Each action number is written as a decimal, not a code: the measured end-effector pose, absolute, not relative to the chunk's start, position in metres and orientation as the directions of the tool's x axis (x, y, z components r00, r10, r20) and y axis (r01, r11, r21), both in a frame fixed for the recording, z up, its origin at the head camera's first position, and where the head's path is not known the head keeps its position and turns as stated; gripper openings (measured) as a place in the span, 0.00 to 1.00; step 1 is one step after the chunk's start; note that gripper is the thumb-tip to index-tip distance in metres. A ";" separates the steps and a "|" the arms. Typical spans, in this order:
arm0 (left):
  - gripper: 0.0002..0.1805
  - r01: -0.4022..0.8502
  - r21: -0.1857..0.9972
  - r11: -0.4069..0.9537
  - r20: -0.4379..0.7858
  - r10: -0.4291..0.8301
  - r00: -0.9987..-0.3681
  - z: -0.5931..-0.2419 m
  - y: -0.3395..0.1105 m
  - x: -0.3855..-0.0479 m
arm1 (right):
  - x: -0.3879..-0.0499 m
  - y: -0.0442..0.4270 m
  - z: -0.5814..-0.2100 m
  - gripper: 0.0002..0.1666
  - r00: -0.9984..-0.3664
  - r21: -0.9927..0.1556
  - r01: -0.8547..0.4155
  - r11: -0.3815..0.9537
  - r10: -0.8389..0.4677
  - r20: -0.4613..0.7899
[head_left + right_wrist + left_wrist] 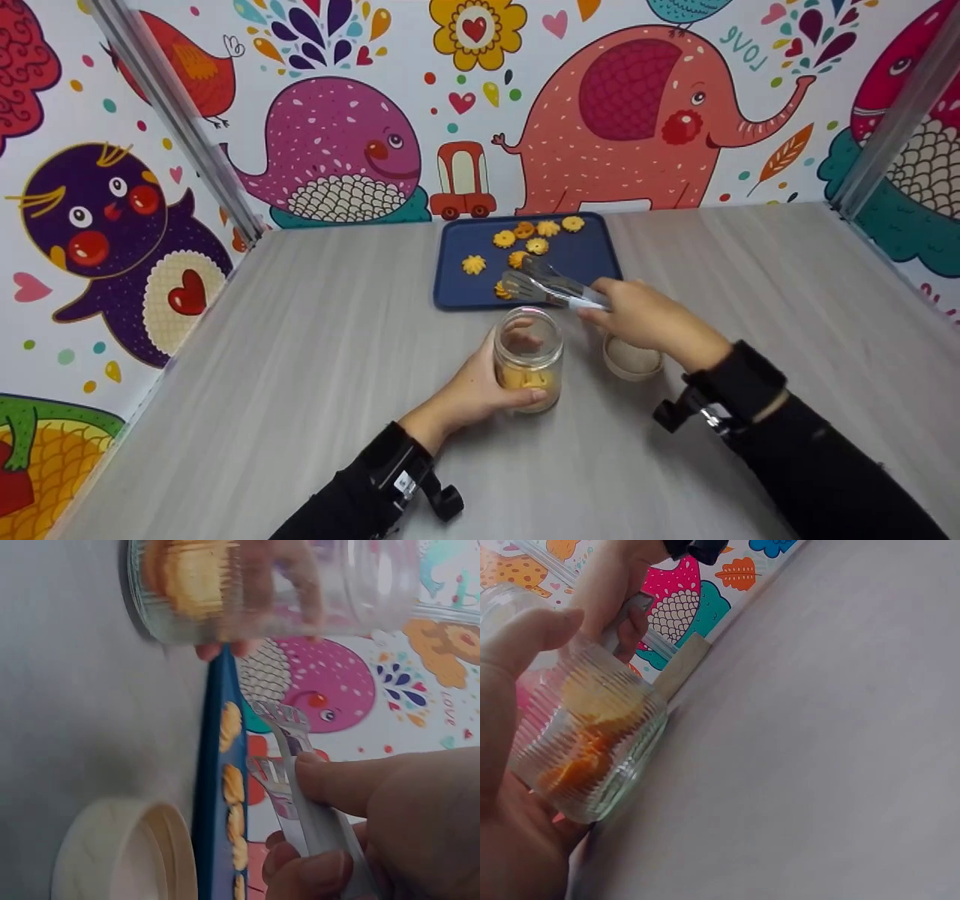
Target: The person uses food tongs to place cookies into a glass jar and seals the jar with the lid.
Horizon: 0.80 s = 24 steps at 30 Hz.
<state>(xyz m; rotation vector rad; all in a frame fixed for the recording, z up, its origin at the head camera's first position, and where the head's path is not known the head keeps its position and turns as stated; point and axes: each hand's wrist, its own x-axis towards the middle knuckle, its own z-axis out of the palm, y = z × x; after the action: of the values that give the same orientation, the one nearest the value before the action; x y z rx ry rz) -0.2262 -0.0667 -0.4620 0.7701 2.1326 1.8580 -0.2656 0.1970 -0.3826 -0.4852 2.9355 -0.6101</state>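
My left hand grips a clear ribbed glass jar, its fingers behind it and the thumb across the front. Several yellow cookies lie in the bottom of the jar. With my right hand I hold metal tongs, their slotted tips apart with nothing visible between them. The tips hover over the near part of a blue tray, close to a cookie that they partly hide. Other cookies, such as a star-shaped one, are spread over the tray.
A round, pale lid lies on the table right of the jar, partly under my right hand. The grey table is bounded by cartoon-printed walls, joined by metal corner posts.
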 end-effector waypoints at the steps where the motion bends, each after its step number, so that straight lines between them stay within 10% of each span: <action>1: 0.48 0.246 0.967 0.068 0.178 0.510 -0.841 -0.462 -0.067 -0.226 | -0.267 0.193 -0.383 0.33 -0.945 -0.401 -0.281 0.872 -0.323 -0.041; 24: 0.53 0.223 0.973 0.065 0.162 0.499 -0.852 -0.461 -0.066 -0.226 | -0.276 0.151 -0.403 0.21 -0.968 -0.309 -0.233 0.922 -0.250 -0.015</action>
<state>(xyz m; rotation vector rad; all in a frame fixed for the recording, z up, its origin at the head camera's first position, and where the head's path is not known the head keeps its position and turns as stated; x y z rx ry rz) -0.2256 -0.0663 -0.4611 0.7350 2.1226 1.8723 -0.2763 0.1508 -0.4025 -0.3805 3.0267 -0.4762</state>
